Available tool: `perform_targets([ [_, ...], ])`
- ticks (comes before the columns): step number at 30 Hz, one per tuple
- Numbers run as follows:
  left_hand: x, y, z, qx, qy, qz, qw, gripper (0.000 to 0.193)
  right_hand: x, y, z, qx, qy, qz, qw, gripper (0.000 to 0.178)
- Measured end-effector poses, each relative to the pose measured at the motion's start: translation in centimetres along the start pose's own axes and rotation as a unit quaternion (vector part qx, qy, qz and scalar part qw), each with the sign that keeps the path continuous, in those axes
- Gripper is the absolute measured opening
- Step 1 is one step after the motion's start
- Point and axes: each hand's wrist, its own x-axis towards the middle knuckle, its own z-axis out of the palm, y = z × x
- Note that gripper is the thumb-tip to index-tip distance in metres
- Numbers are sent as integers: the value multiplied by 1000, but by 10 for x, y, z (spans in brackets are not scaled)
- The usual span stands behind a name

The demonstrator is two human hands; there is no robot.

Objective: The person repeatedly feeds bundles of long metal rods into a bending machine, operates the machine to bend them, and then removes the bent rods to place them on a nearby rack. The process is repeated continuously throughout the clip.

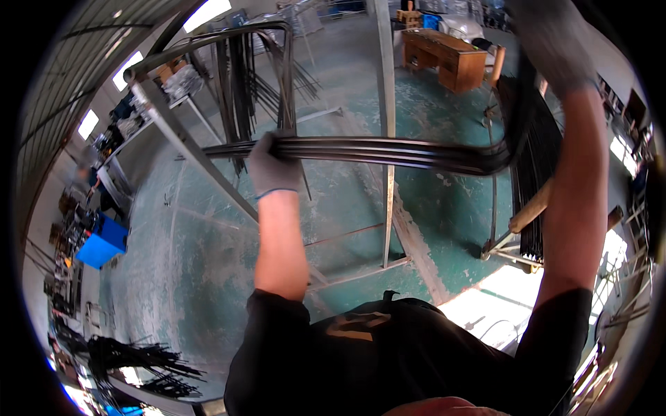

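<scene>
A bundle of several long dark metal tubes [374,151] crosses in front of me and bends upward at its right end. My left hand [272,166], in a grey glove with a blue cuff edge, is wrapped round the straight part near its left end. At the upper right, my gloved right hand [555,48] is closed about the upturned leg of the bundle; motion blurs it and its fingertips are hidden. Beyond my left hand, more bent dark tubes [239,83] hang from a metal rack [177,132].
A grey upright post [386,90] stands just behind the bundle. Many dark rods [534,173] fill a stand on the right, beside a wooden roller [531,208]. Farther off are a wooden desk [444,55] and a blue bin [103,240]. Black rods [142,357] lie at the lower left.
</scene>
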Motion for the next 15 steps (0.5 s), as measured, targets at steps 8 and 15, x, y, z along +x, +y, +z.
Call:
perform_targets([
  [8, 93, -3, -108, -55, 113, -98, 987, 24, 154, -235, 55, 336, -244, 23, 909, 28],
  [15, 28, -11, -103, -270, 264, -128, 917, 28, -38, -278, 60, 534, -152, -34, 831, 30],
])
